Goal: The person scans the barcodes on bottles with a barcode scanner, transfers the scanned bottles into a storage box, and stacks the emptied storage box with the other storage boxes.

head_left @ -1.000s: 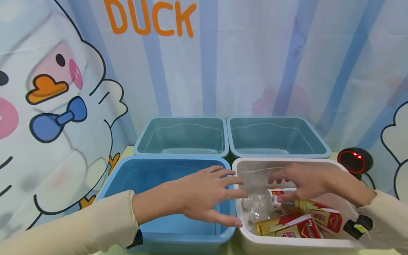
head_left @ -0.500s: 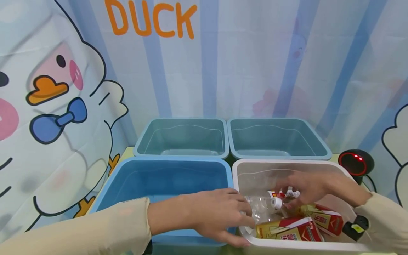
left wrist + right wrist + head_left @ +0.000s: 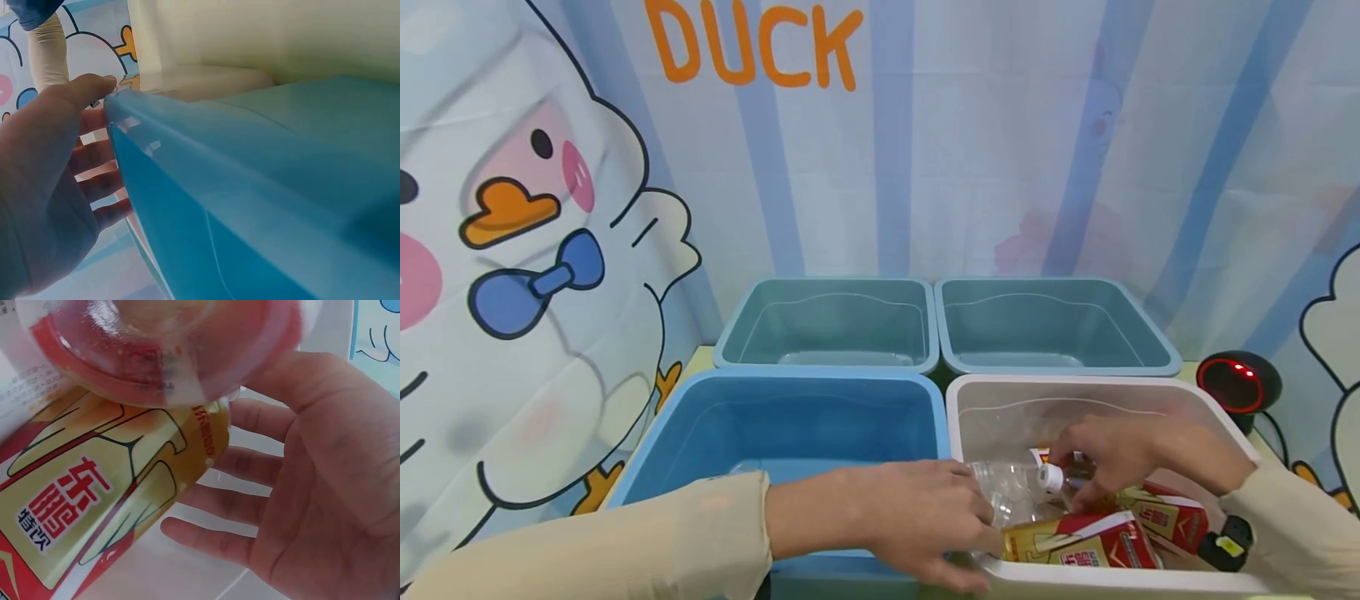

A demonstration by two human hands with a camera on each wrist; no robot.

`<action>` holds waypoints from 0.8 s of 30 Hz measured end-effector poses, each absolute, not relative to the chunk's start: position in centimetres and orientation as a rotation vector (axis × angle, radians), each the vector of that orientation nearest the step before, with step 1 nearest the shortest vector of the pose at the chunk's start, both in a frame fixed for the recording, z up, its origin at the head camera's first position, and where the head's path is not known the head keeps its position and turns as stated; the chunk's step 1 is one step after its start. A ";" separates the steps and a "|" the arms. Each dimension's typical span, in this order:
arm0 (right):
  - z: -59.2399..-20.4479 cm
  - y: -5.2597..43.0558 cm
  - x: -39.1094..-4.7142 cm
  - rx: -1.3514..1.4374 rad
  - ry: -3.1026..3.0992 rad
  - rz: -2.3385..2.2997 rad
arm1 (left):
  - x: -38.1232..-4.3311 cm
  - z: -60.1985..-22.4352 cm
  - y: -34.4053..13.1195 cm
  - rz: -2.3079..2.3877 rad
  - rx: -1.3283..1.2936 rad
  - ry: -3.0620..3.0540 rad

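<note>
My left hand point(image 3: 917, 517) lies over the near corner where the blue bin point(image 3: 820, 375) and the white bin point(image 3: 1075, 381) meet. Its thumb and fingers sit at the blue rim point(image 3: 187, 134) in the left wrist view. Inside the white bin, my right hand point(image 3: 1112, 454) reaches down among drink packages, fingers extended beside a gold-and-red drink carton point(image 3: 81, 506). The round clear base of a bottle point(image 3: 169, 337) covers the thumb tip. A clear plastic bottle point(image 3: 1011, 492) with a white cap lies at the bin's left, behind another gold-and-red carton point(image 3: 1078, 542).
Two teal bins point(image 3: 827, 358) stand side by side behind the front pair. A black device with a red glowing ring point(image 3: 1238, 382) stands at the right, its cable trailing. A printed duck curtain point(image 3: 955, 167) hangs behind and at the left.
My left hand has come down and toward me onto the bin rims, its fingers less spread. My right hand has sunk deeper among the packages in the white bin.
</note>
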State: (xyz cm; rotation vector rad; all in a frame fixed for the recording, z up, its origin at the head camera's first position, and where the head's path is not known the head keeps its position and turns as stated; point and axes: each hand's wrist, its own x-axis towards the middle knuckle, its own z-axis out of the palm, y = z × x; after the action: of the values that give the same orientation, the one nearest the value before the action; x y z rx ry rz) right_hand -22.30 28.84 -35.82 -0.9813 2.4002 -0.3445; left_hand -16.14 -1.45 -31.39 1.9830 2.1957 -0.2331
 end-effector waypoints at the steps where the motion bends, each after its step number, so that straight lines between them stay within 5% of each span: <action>1: -35.8 28.8 -22.3 -0.979 2.406 -0.337 | -16.1 -31.4 -1.4 -0.238 1.988 2.196; 16: -34.8 30.5 -23.2 -1.185 2.318 -0.551 | -16.1 -31.5 -1.2 -0.255 1.997 2.209; 24: -33.6 31.9 -23.2 -0.917 2.391 -0.666 | -16.2 -31.6 -1.2 -0.231 1.999 2.198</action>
State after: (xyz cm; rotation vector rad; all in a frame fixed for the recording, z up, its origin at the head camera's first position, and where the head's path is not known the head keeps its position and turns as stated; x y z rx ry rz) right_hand -23.20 31.94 -33.59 -0.9169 2.3907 -0.6661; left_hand -16.22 -1.23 -31.57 1.9990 2.1980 -0.2313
